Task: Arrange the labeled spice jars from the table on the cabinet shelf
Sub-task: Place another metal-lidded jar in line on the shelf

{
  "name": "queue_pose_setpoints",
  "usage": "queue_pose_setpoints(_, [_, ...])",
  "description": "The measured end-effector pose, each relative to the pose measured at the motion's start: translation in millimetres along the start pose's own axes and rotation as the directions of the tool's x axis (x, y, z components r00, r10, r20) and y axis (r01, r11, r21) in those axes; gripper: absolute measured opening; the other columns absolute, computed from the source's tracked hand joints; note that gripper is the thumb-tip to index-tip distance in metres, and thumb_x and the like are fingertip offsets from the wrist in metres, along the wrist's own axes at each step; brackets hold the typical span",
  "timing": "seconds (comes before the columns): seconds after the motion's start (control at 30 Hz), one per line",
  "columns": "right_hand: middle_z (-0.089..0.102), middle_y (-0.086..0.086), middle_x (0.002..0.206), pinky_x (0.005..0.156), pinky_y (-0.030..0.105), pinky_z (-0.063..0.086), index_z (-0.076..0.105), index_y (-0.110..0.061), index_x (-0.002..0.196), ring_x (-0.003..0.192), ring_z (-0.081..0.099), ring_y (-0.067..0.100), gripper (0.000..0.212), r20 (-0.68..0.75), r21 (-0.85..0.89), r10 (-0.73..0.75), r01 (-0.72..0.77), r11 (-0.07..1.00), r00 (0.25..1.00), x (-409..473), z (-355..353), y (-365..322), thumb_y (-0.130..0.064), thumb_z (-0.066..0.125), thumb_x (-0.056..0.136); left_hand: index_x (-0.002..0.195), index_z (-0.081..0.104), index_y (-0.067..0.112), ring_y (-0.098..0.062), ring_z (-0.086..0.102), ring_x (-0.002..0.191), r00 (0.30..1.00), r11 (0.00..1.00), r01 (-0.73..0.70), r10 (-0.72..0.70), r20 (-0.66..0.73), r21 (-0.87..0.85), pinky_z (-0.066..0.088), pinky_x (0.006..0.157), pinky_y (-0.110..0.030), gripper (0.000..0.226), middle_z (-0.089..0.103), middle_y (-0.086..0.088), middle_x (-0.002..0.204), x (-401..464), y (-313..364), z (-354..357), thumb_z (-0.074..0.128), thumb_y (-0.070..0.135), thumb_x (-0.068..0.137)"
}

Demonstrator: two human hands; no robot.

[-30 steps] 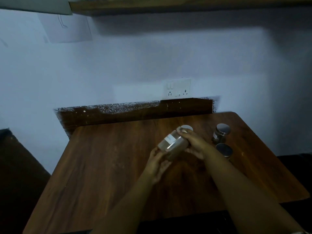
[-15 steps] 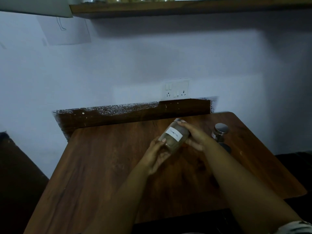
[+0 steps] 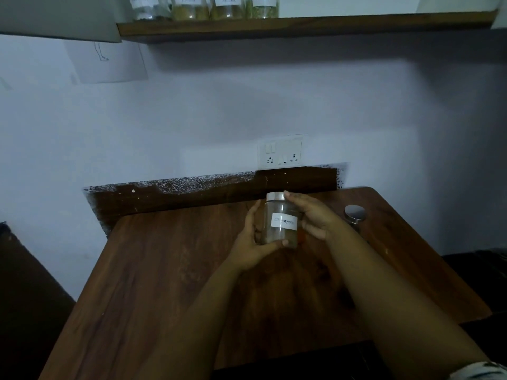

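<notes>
While the left hand (image 3: pixel 253 242) cups the base and the right hand (image 3: pixel 315 215) wraps the side of the upright labeled jar (image 3: pixel 281 220) above the tabletop (image 3: pixel 164 270), its smooth glass could slip during the long lift to the shelf (image 3: pixel 301 26).

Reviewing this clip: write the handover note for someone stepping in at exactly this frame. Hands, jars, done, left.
Left hand: cups the base and side of the held jar.
Right hand: steadies its upper side near the metal lid; the jar is upright above the table, label facing the camera.
Done: at least four labeled jars stand on the shelf.
Left: shelve the held jar, then the lidded jar on the table's right; others may be hidden behind the right arm.
</notes>
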State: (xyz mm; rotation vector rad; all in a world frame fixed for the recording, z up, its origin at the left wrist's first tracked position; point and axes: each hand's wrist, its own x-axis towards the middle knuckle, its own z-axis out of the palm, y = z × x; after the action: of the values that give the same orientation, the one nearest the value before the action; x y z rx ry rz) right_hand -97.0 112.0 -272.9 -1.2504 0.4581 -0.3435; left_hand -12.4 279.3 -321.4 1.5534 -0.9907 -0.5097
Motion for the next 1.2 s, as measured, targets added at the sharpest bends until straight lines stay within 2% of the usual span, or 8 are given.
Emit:
queue_pose_setpoints(0.13, [0.06, 0.012, 0.125, 0.099, 0.045, 0.046, 0.055, -0.012, 0.132, 0.118, 0.056, 0.027, 0.035, 0.023, 0.27, 0.052, -0.057, 0.961, 0.998, -9.4, -6.2, -4.2, -0.014, 0.052, 0.097, 0.149, 0.013, 0.047, -0.015, 0.061, 0.114, 0.998, 0.984, 0.05, -0.054, -0.016, -0.172, 0.054, 0.091, -0.031, 0.107, 0.055, 0.001, 0.129, 1.8, 8.3, -0.7, 0.079, 0.044, 0.065])
queue_pose_setpoints(0.3, [0.057, 0.011, 0.132, 0.097, 0.052, 0.045, 0.054, -0.023, 0.134, 0.117, 0.056, 0.03, 0.036, 0.05, 0.257, 0.007, -0.019, 0.966, 0.999, -18.9, -7.5, -4.9, -0.013, 0.043, 0.102, 0.148, 0.016, 0.049, -0.018, 0.06, 0.117, 0.999, 0.964, 0.033, -0.041, -0.025, -0.263, 0.056, 0.088, -0.031, 0.1, 0.053, -0.004, 0.132, 5.9, 14.4, 9.3, 0.079, 0.032, 0.072])
queue_pose_setpoints(0.4, [0.051, 0.01, 0.141, 0.096, 0.054, 0.045, 0.05, -0.032, 0.139, 0.129, 0.05, 0.035, 0.04, 0.189, 0.285, -0.029, -0.026, 0.958, 0.982, -22.8, -15.2, -4.4, -0.023, 0.046, 0.1, 0.146, 0.016, 0.054, -0.02, 0.063, 0.114, 0.999, 0.955, 0.025, -0.037, -0.036, -0.297, 0.055, 0.09, -0.035, 0.105, 0.057, -0.013, 0.13, 11.8, 15.9, 11.2, 0.083, 0.037, 0.067])
queue_pose_setpoints(0.63, [0.053, 0.007, 0.142, 0.111, 0.063, 0.026, 0.027, -0.043, 0.149, 0.132, 0.047, 0.036, 0.113, 0.366, 0.088, -0.098, 0.07, 0.994, 0.925, -24.5, -40.6, -15.9, -0.009, 0.089, 0.061, 0.147, 0.024, 0.048, -0.019, 0.063, 0.115, 0.999, 0.944, 0.006, -0.017, -0.032, -0.329, 0.049, 0.101, -0.047, 0.093, 0.061, -0.007, 0.123, 30.9, 34.1, 18.4, 0.078, 0.024, 0.075])
queue_pose_setpoints(0.8, [0.052, 0.011, 0.142, 0.11, 0.064, 0.026, 0.025, -0.043, 0.149, 0.132, 0.046, 0.038, 0.115, 0.367, 0.107, -0.139, 0.107, 0.988, 0.92, -21.6, -52.4, -31.6, -0.004, 0.088, 0.062, 0.149, 0.023, 0.044, -0.017, 0.064, 0.113, 1.0, 0.953, -0.007, 0.004, -0.01, -0.304, 0.049, 0.101, -0.049, 0.095, 0.064, -0.005, 0.119, 47.9, 45.4, 25.1, 0.08, 0.019, 0.077])
queue_pose_setpoints(0.97, [0.055, 0.011, 0.139, 0.101, 0.05, 0.047, 0.027, -0.038, 0.15, 0.128, 0.053, 0.034, 0.096, 0.336, 0.158, -0.19, 0.143, 0.977, 0.923, -10.4, -65.2, -59.0, 0.015, 0.063, 0.078, 0.147, 0.024, 0.049, -0.016, 0.058, 0.122, 0.997, 0.962, -0.077, 0.071, -0.03, -0.26, 0.049, 0.102, -0.046, 0.097, 0.056, 0.002, 0.133, 77.1, 59.4, 32.1, 0.083, 0.028, 0.072])
queue_pose_setpoints(1.1, [0.055, 0.021, 0.136, 0.099, 0.047, 0.049, 0.031, -0.038, 0.149, 0.122, 0.056, 0.037, 0.09, 0.327, 0.164, -0.229, 0.183, 0.969, 0.917, 9.7, -70.8, -96.9, 0.013, 0.06, 0.081, 0.144, 0.02, 0.053, 0.0, 0.05, 0.121, 0.981, 0.961, -0.191, 0.18, -0.072, -0.2, 0.051, 0.089, -0.02, 0.093, 0.044, 0.021, 0.136, 111.7, 91.5, 42.6, 0.079, 0.023, 0.078])
queue_pose_setpoints(1.2, [0.051, 0.024, 0.138, 0.098, 0.042, 0.051, 0.034, -0.04, 0.147, 0.123, 0.056, 0.037, 0.088, 0.353, 0.186, -0.293, 0.241, 0.953, 0.889, 27.4, -69.8, -137.6, 0.01, 0.061, 0.08, 0.14, 0.017, 0.059, -0.003, 0.049, 0.122, 0.952, 0.955, -0.284, 0.27, -0.143, -0.086, 0.051, 0.082, -0.014, 0.088, 0.041, 0.01, 0.143, 145.7, 125.9, 39.5, 0.075, 0.028, 0.082])
